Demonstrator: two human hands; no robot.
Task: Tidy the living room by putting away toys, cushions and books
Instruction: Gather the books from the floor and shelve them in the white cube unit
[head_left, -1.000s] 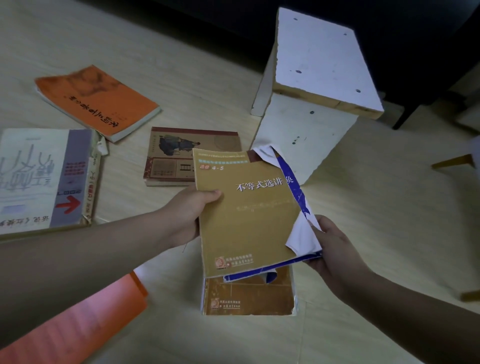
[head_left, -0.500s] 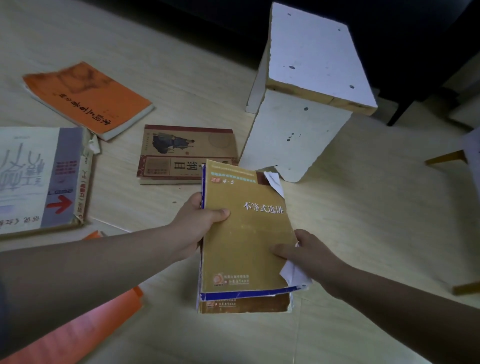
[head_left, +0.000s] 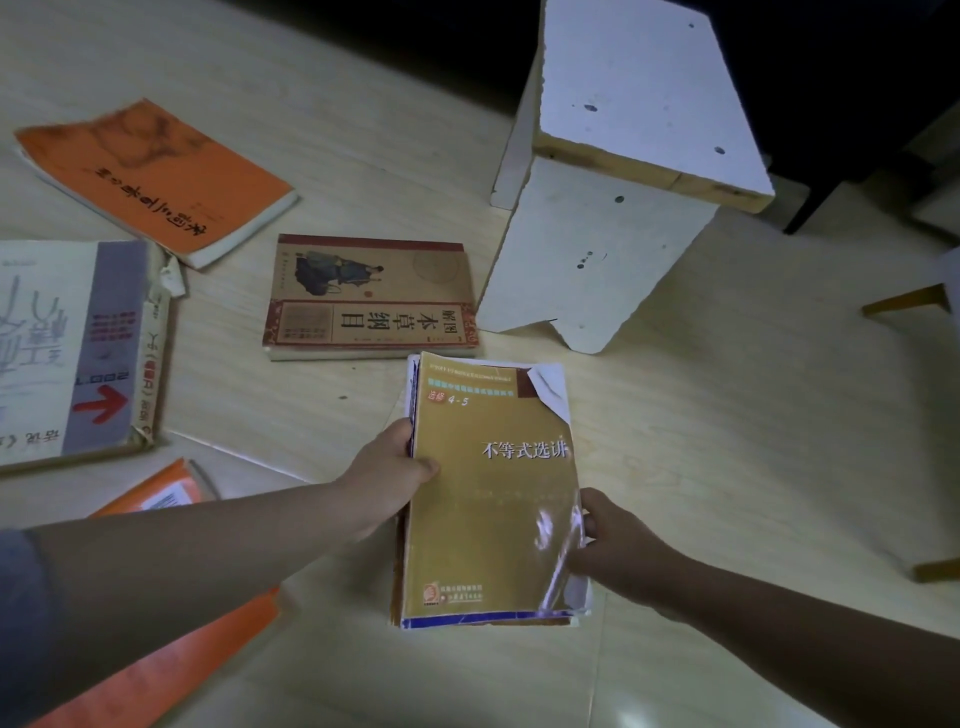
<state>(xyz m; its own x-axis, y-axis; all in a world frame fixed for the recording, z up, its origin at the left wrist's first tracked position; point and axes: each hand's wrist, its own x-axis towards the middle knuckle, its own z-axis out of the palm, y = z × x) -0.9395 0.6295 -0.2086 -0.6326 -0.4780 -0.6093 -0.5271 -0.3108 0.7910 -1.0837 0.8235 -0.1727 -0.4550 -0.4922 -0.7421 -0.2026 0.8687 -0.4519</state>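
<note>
Two hands, both on one stack (head_left: 488, 620) of books, low centre. Stack count: at least three. A yellow book (head_left: 493, 493) lies on top with a torn, curled upper right corner, a blue-edged one sits under it, and a brownish one is at the bottom. Exact number unclear from the edges.

Loose books on the floor (head_left: 727, 415), four counted for sure:
- one orange book (head_left: 156, 176), upper left, flat
- one brown illustrated book (head_left: 371, 296), centre, just beyond the stack, apart from it
- one large white-and-grey book (head_left: 78, 348), far left, worn spine, cut by the frame edge
- one orange cover (head_left: 166, 493), lower left, partly under the left forearm; more orange shows below the arm, same book or a second one, cannot tell

One white stool (head_left: 597, 244) stands near the stack, upper right of it.

Left hand (head_left: 387, 480): arm reaches in from the lower left, thumb on the yellow cover, fingers wrapped under the stack's left edge, gripping it. Right hand (head_left: 618, 540): arm comes in from the lower right, fingers curled round the stack's right edge near the lower half, gripping it too. Yellow cover shines and bends slightly by the right hand.

Stack lies flat, long side pointing away from the person. Resting on the floor or lifted off it, cannot tell.
</note>
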